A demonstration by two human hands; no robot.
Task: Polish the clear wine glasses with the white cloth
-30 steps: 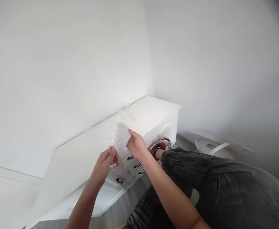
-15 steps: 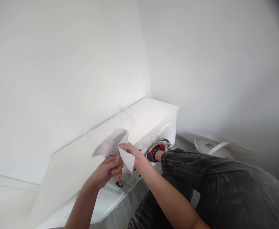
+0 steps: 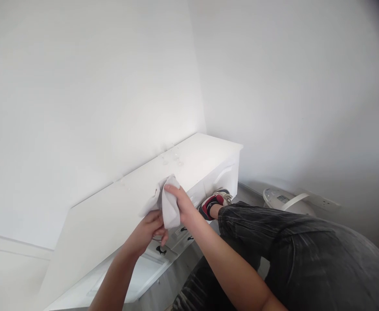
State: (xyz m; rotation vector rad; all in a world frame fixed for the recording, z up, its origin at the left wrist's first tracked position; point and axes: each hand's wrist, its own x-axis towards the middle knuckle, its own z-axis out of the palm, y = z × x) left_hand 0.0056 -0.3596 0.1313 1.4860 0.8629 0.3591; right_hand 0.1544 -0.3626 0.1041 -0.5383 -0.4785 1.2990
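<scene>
Two bare hands meet at one soft, folded white cloth (image 3: 170, 209): the right hand (image 3: 184, 206) grips it, while the left hand (image 3: 148, 230), just below, pinches one clear glass (image 3: 157, 239), mostly hidden. Beyond them, at least two transparent stemmed glasses (image 3: 176, 156) stand on one smooth white cabinet (image 3: 105, 220).

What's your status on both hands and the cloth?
Right hand gripping white cloth. Left hand at cloth's lower edge, hold unclear. Clear glasses on cabinet top, beyond the cloth, apart from both hands.
</scene>
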